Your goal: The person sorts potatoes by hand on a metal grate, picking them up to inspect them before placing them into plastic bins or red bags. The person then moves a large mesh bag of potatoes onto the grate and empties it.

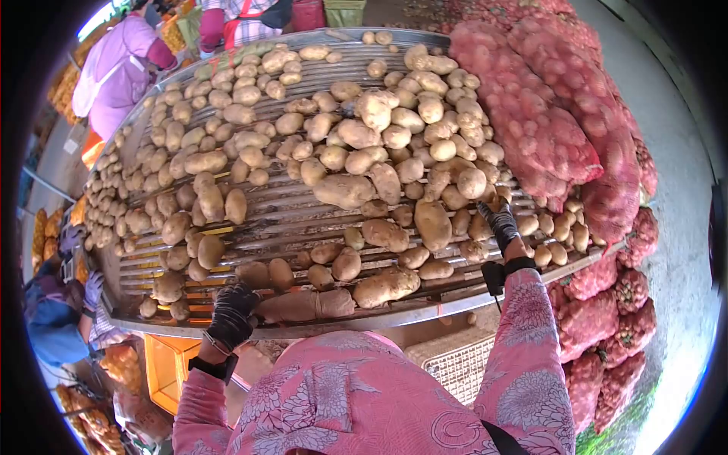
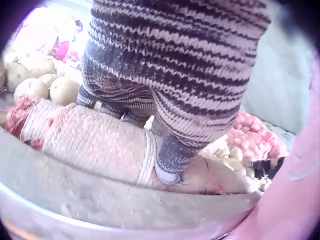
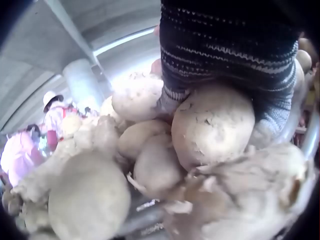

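Note:
A cloth-wrapped roll bound with cord (image 1: 307, 304) (image 2: 95, 142) lies along the table's near rim. My left hand (image 1: 232, 315) (image 2: 175, 65), in a striped knit glove, grips it from above, with the thumb on the rim side and the other fingers over the far side. Farther right, my right hand (image 1: 502, 226) (image 3: 227, 55), gloved in dark stripes, holds a potato (image 3: 212, 125) between thumb and fingers, low among other potatoes. A large rough-skinned potato (image 3: 245, 195) is close below it in the right wrist view.
Many potatoes (image 1: 345, 191) cover the slatted metal table (image 1: 265, 218). Red net sacks (image 1: 523, 106) lie on its right side, with more sacks (image 1: 591, 322) stacked beside it. An orange crate (image 1: 163, 371) and a pale crate (image 1: 462, 368) stand below the rim. Other people (image 1: 121, 72) work across and at left.

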Demonstrator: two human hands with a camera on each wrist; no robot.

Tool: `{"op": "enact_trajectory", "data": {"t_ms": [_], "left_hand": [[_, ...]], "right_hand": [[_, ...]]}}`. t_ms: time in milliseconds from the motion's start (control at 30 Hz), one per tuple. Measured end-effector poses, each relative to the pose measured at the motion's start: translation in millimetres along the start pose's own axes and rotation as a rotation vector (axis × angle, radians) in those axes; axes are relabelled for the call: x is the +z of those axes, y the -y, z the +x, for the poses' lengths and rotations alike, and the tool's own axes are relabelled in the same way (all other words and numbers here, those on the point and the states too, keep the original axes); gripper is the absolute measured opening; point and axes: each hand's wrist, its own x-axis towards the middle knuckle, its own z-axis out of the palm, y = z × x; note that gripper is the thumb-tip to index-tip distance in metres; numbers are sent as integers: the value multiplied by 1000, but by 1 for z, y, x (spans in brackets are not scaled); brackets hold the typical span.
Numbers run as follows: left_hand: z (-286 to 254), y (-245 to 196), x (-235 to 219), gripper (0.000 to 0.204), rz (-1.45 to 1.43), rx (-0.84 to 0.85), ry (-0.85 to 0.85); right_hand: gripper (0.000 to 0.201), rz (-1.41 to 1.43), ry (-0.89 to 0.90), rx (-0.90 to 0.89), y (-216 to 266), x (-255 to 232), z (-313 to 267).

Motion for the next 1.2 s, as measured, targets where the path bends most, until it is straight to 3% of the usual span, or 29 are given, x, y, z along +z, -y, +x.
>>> {"op": "enact_trajectory", "data": {"t_ms": [33, 67, 100, 167, 233, 267, 367, 433, 467, 533, 567, 600, 633, 700, 767, 800, 833, 900, 967, 1033, 1100, 1200], "left_hand": [[-6, 1, 2, 40, 45, -21, -17], [-13, 0, 2, 37, 70, -9, -139], [-22, 6, 11, 37, 69, -29, -137], [-40, 23, 34, 40, 85, -107, -357], [-48, 23, 41, 41, -35, -134, -438], [-47, 17, 37, 41, -47, -149, -474], [-39, 12, 29, 39, -12, -165, -545], [-39, 14, 26, 37, -82, -135, -509], [-41, 16, 23, 37, -81, -145, -529], [-49, 19, 11, 35, -2, -131, -600], [-54, 20, 4, 35, 0, -134, -605], [-59, 24, -4, 33, 5, -117, -658], [-65, 29, -10, 31, 10, -102, -704], [-81, 36, -28, 34, 44, -145, -697], [-80, 37, -46, 39, 273, -173, -720], [-63, 22, -78, 38, 228, -143, -688], [-44, 16, -96, 37, 242, -70, -700], [-3, -6, -127, 31, 244, 50, -726], [38, -36, -141, 33, 263, 180, -844], [71, -71, -145, 32, 327, 219, -884], [93, -91, -132, 37, 139, 265, -916], [100, -114, -104, 48, 117, 213, -879]], "right_hand": [[99, -46, 31, 97, 39, -10, -21], [99, -77, 9, 85, 47, -9, -27], [97, 298, 51, -9, 14, 13, -11], [96, 526, 90, 58, 34, 20, -30], [97, 55, 70, -61, 57, 25, -33], [102, 274, 107, -109, 67, 32, -36], [110, 198, 115, -171, 119, 52, -44], [117, 127, 380, -107, 174, 66, -53], [116, 60, 289, -182, 168, 111, -28], [111, 130, 329, -44, 203, 141, -35], [107, 264, 466, 173, 250, 113, -72], [107, 265, 468, 170, 268, 100, -87], [92, 304, 645, 44, 281, 91, -98], [73, 37, 690, -720, 281, 101, -85], [71, -187, 552, -838, 325, 51, -129], [77, -150, 430, -1085, 326, 43, -140], [83, -78, 465, -1193, 330, 35, -156], [84, -218, 513, -1313, 335, 19, -184], [83, -397, 469, -1298, 336, 11, -196], [70, -352, 372, -1178, 321, 8, -183], [61, -355, 288, -1136, 283, -12, -160], [57, -267, 223, -765, 204, -73, -127]]}}
